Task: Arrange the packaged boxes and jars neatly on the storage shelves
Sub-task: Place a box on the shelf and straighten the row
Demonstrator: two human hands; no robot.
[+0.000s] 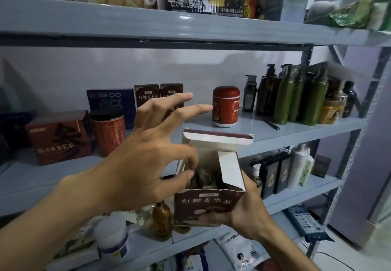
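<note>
My right hand (243, 211) cups the brown tea box (208, 204) from below, fingers curled round its base, in front of the middle shelf (296, 131). The lid and side flaps stand open, with sachets showing inside. My left hand (148, 165) pinches the left flap between thumb and forefinger, the other fingers splayed. I judge this to be the closing step. Next I must fold the flaps, tuck the lid, then stand it by the two matching boxes (147, 97).
</note>
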